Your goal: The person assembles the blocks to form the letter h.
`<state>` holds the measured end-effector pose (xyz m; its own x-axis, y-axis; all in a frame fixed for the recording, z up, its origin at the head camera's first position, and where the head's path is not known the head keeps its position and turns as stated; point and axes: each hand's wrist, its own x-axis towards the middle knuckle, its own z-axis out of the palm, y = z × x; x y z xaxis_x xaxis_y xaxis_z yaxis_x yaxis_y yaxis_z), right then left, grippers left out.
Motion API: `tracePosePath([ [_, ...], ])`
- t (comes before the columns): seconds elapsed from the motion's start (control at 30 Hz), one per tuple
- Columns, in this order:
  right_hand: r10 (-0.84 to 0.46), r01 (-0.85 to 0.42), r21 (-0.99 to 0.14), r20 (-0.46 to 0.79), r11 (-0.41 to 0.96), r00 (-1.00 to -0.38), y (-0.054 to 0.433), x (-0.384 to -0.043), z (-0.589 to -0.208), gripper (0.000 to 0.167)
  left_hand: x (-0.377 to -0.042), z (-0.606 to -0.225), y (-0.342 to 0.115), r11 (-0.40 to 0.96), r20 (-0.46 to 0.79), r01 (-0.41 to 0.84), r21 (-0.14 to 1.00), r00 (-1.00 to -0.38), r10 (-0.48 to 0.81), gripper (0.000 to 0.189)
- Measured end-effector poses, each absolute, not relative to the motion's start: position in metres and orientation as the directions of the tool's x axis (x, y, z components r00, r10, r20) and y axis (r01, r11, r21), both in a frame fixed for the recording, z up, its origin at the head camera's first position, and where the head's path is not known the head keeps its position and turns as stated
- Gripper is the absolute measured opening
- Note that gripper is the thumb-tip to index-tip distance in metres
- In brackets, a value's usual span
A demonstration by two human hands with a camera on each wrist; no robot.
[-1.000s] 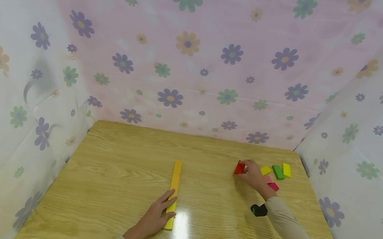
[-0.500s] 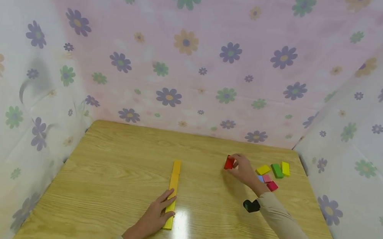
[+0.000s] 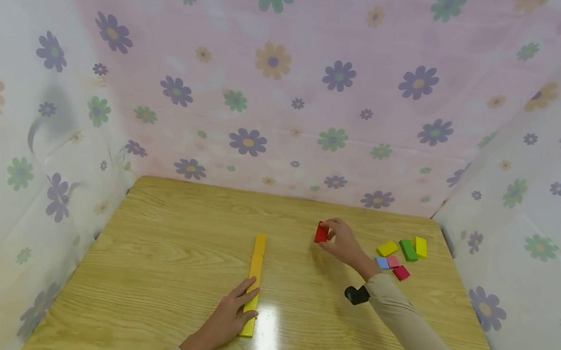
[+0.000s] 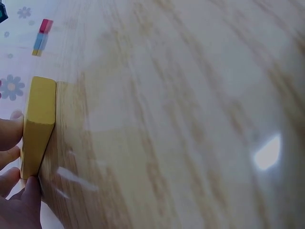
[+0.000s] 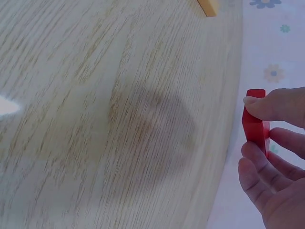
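A straight row of orange and yellow blocks (image 3: 255, 263) lies lengthwise on the table, yellow at its near end. My left hand (image 3: 223, 317) rests across the row's nearer part, fingers lying over it and the thumb at its right side. In the left wrist view, one yellow block (image 4: 40, 102) shows beside the fingertips. My right hand (image 3: 347, 246) pinches a red block (image 3: 321, 232) between thumb and fingers, to the right of the row's far end. The right wrist view shows the red block (image 5: 256, 124) held above the table, its shadow below.
On the right of the wooden table (image 3: 178, 233) lie loose blocks: yellow (image 3: 387, 248), green (image 3: 409, 250), another yellow (image 3: 420, 247), blue (image 3: 382, 262), pink (image 3: 393, 261) and crimson (image 3: 401, 273). Flower-patterned sheets (image 3: 305, 126) hang at the back and both sides.
My right hand has carried the red block leftward, away from the loose blocks and closer to the row, uncovering the blue block. My left hand has stayed in place on the row.
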<state>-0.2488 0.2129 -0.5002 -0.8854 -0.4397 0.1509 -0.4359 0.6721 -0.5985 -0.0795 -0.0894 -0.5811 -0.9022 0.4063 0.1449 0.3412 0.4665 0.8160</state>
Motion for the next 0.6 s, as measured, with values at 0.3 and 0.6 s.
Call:
tracePosePath([
  [0.3,-0.454,-0.449,-0.603,0.155,0.660,-0.877,0.199,-0.254,-0.501,0.046,-0.081,-0.581,-0.089,0.460,0.157,0.356,0.813,-0.896,0.416,0.052],
  [0.6,-0.477,-0.451,-0.618,0.136,0.644,-0.868,0.187,-0.256,-0.500,0.047,-0.080,-0.583,-0.090,0.471,0.143,0.349,0.810,-0.897,0.419,0.053],
])
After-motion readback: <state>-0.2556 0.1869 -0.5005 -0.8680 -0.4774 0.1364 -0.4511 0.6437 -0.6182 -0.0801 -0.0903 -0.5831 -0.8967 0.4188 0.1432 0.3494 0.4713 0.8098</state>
